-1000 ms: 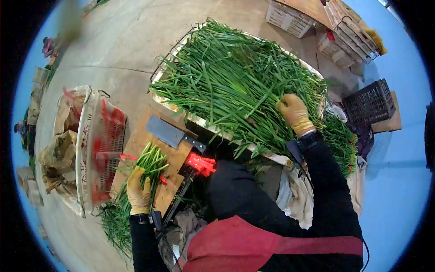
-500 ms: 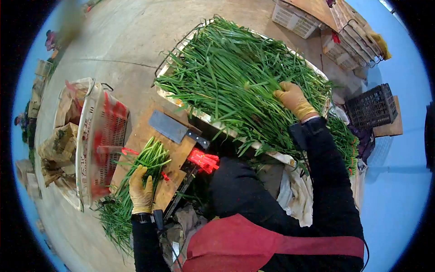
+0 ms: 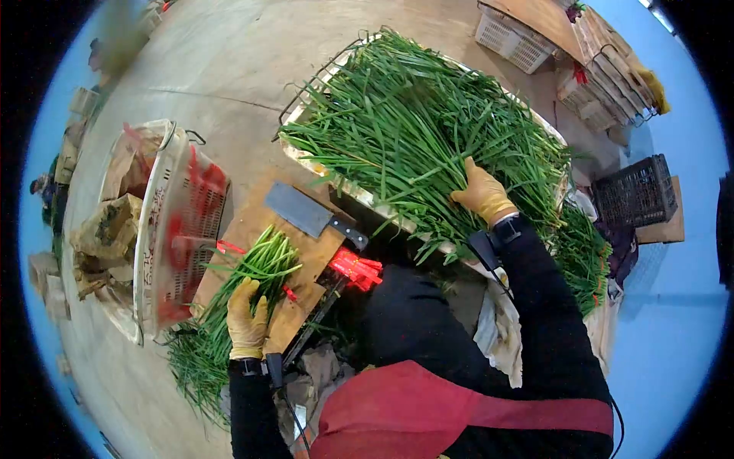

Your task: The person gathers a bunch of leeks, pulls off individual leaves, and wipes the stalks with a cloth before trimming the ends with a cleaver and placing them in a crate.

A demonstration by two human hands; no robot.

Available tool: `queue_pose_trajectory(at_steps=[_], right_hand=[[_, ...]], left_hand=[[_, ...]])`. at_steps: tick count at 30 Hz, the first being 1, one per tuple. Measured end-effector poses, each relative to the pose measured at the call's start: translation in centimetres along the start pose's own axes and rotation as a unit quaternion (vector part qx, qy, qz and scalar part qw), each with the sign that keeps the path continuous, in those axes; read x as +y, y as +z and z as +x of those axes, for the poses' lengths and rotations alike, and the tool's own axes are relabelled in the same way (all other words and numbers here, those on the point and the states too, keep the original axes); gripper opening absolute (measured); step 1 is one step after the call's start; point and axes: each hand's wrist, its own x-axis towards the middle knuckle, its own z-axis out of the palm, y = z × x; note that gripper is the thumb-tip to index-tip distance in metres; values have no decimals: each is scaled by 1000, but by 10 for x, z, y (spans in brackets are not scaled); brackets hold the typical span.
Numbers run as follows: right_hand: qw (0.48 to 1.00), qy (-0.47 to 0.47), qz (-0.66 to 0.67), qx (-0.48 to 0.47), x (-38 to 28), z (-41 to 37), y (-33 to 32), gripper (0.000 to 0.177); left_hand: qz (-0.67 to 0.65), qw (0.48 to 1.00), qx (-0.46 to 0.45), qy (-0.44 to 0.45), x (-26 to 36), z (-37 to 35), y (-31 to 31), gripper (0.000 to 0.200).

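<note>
My left hand [image 3: 248,320], in a yellowish glove, lies over a bundle of garlic chives [image 3: 264,264], its fingers and thumb curved around the stalks. The pale cut ends point away from me on a wooden board [image 3: 302,294]; the leaves hang off its left side. My right hand [image 3: 483,191], gloved alike, is at the near right of a big heap of garlic chives [image 3: 413,115]. Thumb and fingers are spread on the leaves, with some fingertips hidden. A cleaver [image 3: 300,210] lies at the board's far edge, its black handle pointing right.
The heap fills a white crate [image 3: 302,157]. Red strips [image 3: 355,268] lie by the board's right edge. At left stands a white basket [image 3: 157,222] with brown paper and red netting. A black crate [image 3: 636,191] and tied bundles [image 3: 589,268] are at right.
My right hand has drawn slightly nearer to me over the heap, and its fingers have spread. My left hand stays on the bundle. The whole view has shifted a little.
</note>
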Motion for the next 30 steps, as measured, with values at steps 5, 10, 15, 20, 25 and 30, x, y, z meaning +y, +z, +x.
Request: queue_pose_trajectory(at_steps=[5,10,15,20,25,30], right_hand=[[999,27,28,23,1,2,-37,38],[974,-89,173,113,6,18,-68,43],[989,-64,84,104,-11,38,-10,56],[998,4,27,63,-39,43,15,72],[998,11,46,-32,-46,64,1,74],[997,-4,49,-52,-61,62,-10,78]], left_hand=[[-10,1000,-5,-7,-3,-4,0,33],[-14,1000,-9,-9,-10,-3,0,34],[-38,999,-10,-35,-9,-4,3,33],[-23,999,-13,-38,-4,-1,-1,32],[-34,998,-2,-46,-12,-4,4,33],[-34,999,6,-22,-13,-4,4,34]])
